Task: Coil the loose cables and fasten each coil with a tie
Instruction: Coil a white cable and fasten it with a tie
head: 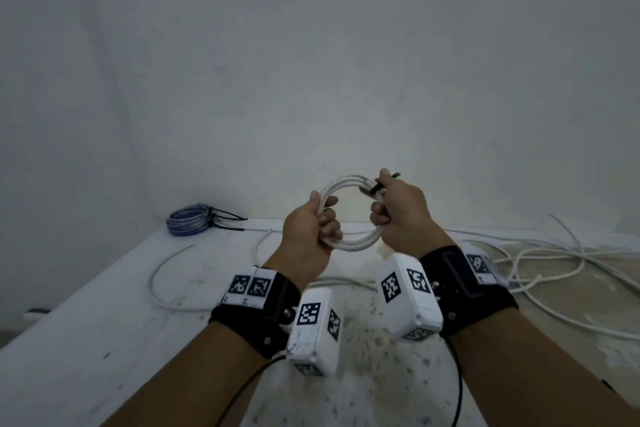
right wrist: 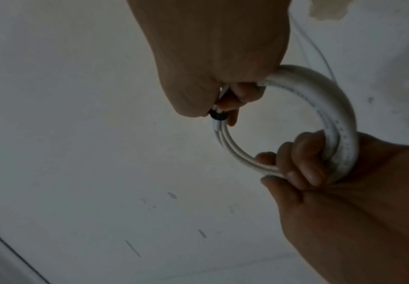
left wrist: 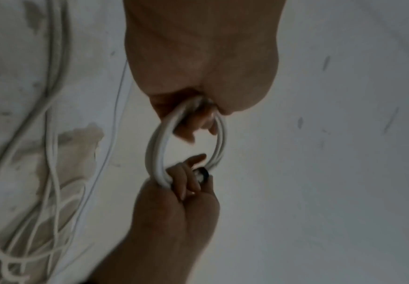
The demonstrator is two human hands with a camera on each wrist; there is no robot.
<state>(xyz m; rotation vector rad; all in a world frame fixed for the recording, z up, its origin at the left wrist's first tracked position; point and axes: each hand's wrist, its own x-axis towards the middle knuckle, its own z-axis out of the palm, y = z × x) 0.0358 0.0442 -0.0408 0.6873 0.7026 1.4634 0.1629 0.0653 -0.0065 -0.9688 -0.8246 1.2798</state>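
Observation:
A white cable coil [head: 349, 215] is held in the air above the table between both hands. My left hand [head: 325, 218] grips its left side, fingers curled through the ring [right wrist: 339, 119]. My right hand [head: 381, 204] holds the right side, where a black tie [head: 377, 189] wraps the strands. Its thumb and forefinger pinch the tie's tail, which sticks out past the thumb. In the right wrist view the black tie [right wrist: 216, 115] shows just below the right hand's fingers [right wrist: 237, 96]. In the left wrist view the coil [left wrist: 159, 146] hangs between the left palm and the right hand [left wrist: 181, 192].
A blue cable coil [head: 188, 224] bound with black ties lies at the back left of the white table [head: 86, 340]. Loose white cables [head: 554, 260] sprawl over the right side, and one loop [head: 162, 284] curves across the left. A wall stands close behind.

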